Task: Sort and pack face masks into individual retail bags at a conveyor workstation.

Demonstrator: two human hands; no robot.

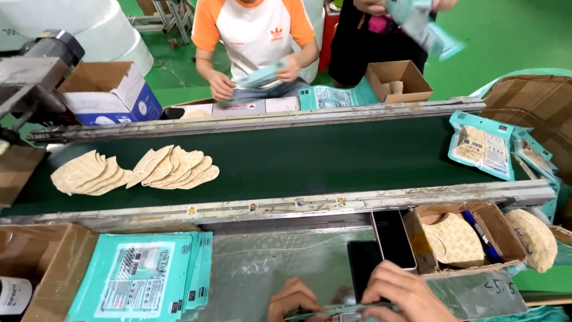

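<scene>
— Right, I am watching from the head camera, going left to right. Well off to the left of my left hand [295,301], a stack of teal pouches [140,280] is lying on the steel worktop [280,268]. Both hands are sitting at the bottom edge of the view, pinching a flat teal pouch [330,310] between them.

— Are the hands closed on it?

— The left hand is curled with its fingers on the pouch's near edge; my right hand [405,292] is lying over its right part, fingers bent down onto it. How firmly they are holding, I cannot tell, since the frame is cutting them off.

— What is worrying you?

— Two dark phones [393,238] are lying just beyond the right hand, touching the small cardboard box [465,238] of tan masks further right. I am judging that a quick sweep of that hand could knock them. Also, fanned tan masks [134,170] are riding the green belt [333,158] far ahead of the left hand; they could pile up unattended.
</scene>
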